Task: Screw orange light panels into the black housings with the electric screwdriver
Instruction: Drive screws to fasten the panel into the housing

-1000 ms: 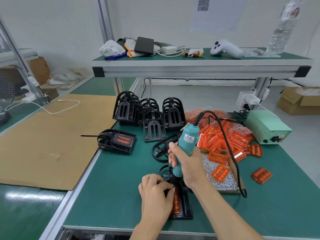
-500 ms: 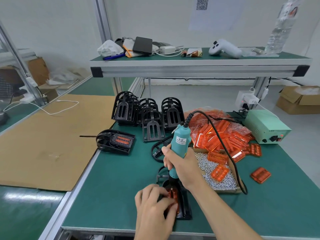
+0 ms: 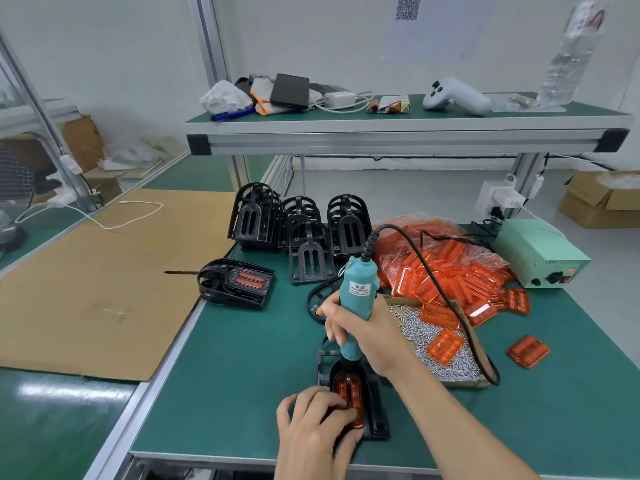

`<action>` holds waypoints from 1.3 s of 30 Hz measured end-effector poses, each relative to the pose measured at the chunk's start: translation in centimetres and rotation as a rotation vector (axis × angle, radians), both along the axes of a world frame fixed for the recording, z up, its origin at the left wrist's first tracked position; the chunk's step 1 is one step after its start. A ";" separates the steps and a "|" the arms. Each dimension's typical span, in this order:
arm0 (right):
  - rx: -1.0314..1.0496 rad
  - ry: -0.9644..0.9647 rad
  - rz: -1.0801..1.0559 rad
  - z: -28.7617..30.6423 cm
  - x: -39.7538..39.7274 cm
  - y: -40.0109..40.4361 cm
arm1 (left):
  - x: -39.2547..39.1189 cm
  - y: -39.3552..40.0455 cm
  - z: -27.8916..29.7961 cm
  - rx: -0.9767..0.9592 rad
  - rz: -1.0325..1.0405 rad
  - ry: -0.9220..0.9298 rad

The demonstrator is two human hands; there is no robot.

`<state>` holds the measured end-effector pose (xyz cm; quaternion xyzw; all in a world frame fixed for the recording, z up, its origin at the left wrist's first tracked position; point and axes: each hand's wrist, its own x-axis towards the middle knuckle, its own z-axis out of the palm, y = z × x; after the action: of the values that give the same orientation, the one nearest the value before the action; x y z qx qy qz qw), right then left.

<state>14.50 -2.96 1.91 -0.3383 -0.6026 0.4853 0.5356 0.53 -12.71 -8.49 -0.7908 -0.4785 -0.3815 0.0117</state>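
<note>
1. Left hand (image 3: 313, 433): fingers curled over the near-left edge of the orange light panel (image 3: 351, 398), pinning it into the black housing (image 3: 375, 410). A sec ago we had this hand higher up, beside the driver tip; it's now slid down toward the near end of the housing.
2. Right hand (image 3: 367, 336): fingers wrapped round the body of the electric screwdriver (image 3: 356, 296), tool approx upright, leaning slightly away from us. Bit end sits at the far end of the panel; exact screw contact too small to tell.
3. Panel + housing: at the near edge of the green bench (image 3: 242, 358), panel seated in the housing recess.
4. Meaning for the task: w/ the left hand clear of the tip, we judge the far-end screw is being driven or about to be. This unit is mid-fastening, not done.
5. Screw tray (image 3: 446, 362): just right of the housing, one loose panel lying on the screws.
6. Panel stock (image 3: 450, 271): bagged heap behind the tray; one stray panel (image 3: 528, 351) apart to the right.
7. Empty housings (image 3: 301, 226): stacked upright at the back.
8. Finished unit (image 3: 237, 282): lying flat at the bench's left edge.
9. Power supply (image 3: 540, 258): far right, driver cord running toward it.
</note>
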 end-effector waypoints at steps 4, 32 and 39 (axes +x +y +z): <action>0.012 0.113 0.039 1.1 0.8 0.4 | 0.0 0.0 0.1 -0.005 -0.004 0.002; -0.471 1.125 -0.194 -6.3 11.2 -3.1 | 12.9 10.9 7.5 -0.387 0.003 0.807; -0.465 1.121 -0.194 -6.3 11.2 -3.0 | 12.7 11.1 6.3 -0.384 -0.027 0.633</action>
<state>25.72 -5.93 -4.40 -0.1929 -0.0740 0.6573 0.7248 13.19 -1.62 -2.19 -0.8636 -0.5037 -0.0215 0.0052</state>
